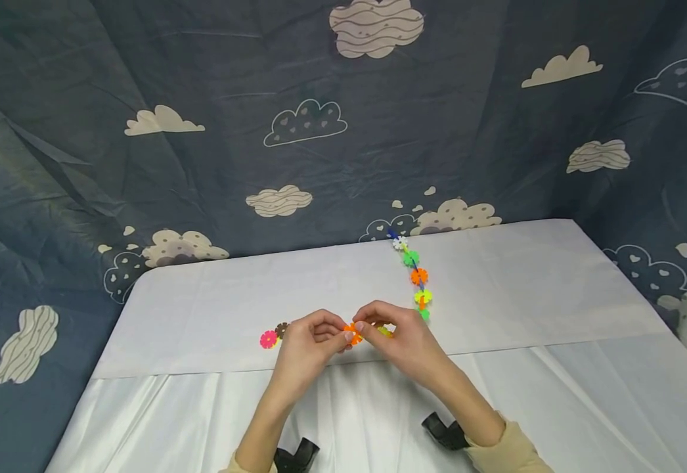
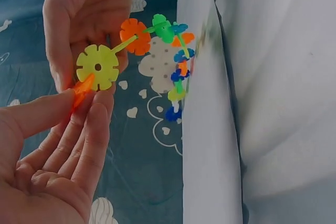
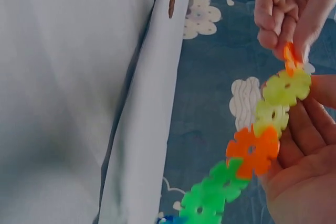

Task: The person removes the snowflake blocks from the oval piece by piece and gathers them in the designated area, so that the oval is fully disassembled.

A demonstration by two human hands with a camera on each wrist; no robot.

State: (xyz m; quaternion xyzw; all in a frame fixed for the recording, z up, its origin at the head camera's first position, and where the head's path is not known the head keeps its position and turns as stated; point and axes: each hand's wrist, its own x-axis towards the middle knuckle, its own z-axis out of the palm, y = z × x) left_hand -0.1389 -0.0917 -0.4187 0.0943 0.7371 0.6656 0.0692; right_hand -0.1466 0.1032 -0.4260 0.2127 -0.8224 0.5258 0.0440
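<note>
Over the white table (image 1: pixel 497 289), the left hand (image 1: pixel 310 343) and, its grip partly hidden, apparently the right hand (image 1: pixel 407 340) pinch, thumb against fingers, one end of a chain (image 1: pixel 419 276) reaching the back edge, at an orange disc (image 3: pixel 290 59) and adjoining yellow disc (image 3: pixel 286 94) respectively.

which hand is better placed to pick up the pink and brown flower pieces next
Probably the left hand: it is nearer the pink piece and brown piece, though it would first need to release the orange piece it pinches. The right hand is farther, holding a yellow piece of the chain.
</note>
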